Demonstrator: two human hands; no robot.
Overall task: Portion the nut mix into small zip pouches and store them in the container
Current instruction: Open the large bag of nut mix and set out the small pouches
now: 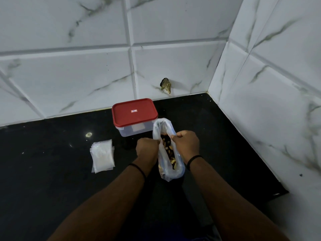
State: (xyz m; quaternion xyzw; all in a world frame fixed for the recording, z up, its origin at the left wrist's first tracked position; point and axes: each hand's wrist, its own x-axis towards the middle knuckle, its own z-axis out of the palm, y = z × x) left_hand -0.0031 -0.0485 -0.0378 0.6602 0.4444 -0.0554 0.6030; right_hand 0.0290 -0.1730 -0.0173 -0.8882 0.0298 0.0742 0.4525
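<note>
Container (135,119) blocks behind; counter (52,153) lies open beyond pouch stack (102,157).

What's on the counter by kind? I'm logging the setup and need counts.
Container, red lid on: 1
Nut bag, held open by left hand and right hand: 1
Pouch stack, single pouches too hard to count: 1
Total: 3

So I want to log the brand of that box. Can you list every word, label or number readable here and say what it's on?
No text here can be read.
Sticker on the red lid of the container: small red and white label, too small and blurred to read.
Paler patch on the container's front wall, perhaps another label: nothing legible.
Nut bag and stack of small pouches: no print visible.
</note>
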